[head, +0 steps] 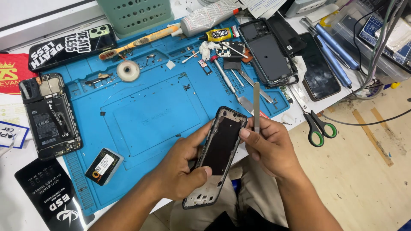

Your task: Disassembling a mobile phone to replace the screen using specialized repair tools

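at lower centre, the left hand [182, 169] gripped a black phone frame [218, 154], fingers curled round its edge. the right hand [269, 147] pinched a thin metal pry tool [256, 105] upright. a green perforated basket [137, 15] stood at upper centre, its contents hidden.

**Clearance and Obstructions Around the Work Mat**

The centre panel of the blue mat [150, 115] is open; a hand can pass freely across it. At 9 o'clock from that panel an opened phone [50, 116] blocks the mat's left edge. At 11 o'clock lie a tape roll [128, 70] and a toothbrush [139, 42]. At 1 o'clock, metal tools [227, 79], a glue tube [218, 35] and a black phone frame [269, 53] crowd the far corner. At 3 o'clock, scissors [317, 126] lie off the mat edge. At 7 o'clock sits a small battery [104, 166]. At 5 o'clock both hands, left hand [182, 169] and right hand [272, 149], occupy the near edge with a phone chassis [218, 156].
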